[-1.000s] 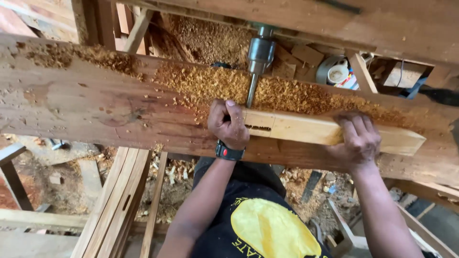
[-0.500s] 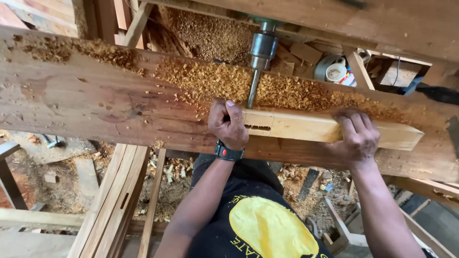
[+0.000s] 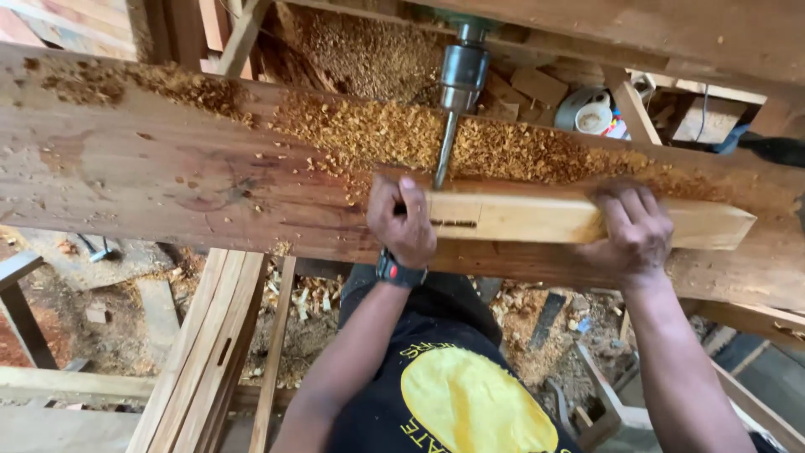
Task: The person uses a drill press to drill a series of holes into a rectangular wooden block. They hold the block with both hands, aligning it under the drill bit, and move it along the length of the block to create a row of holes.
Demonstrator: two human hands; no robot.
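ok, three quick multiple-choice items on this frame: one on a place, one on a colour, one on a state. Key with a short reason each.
1. Where does the drill bit meet the pale wooden piece?
A. beside the left hand
B. beside the right hand
C. at its far right end

2. What colour is the round print on the shirt?
A. red
B. white
C. yellow

3. How do the hands stand on the pale wooden piece?
A. both pressed flat on it
B. one lifted clear
C. both off it

Key: A, the bit's tip comes down just right of the left hand. C, the print is yellow on black. A, the left hand and the right hand both lie on the piece.
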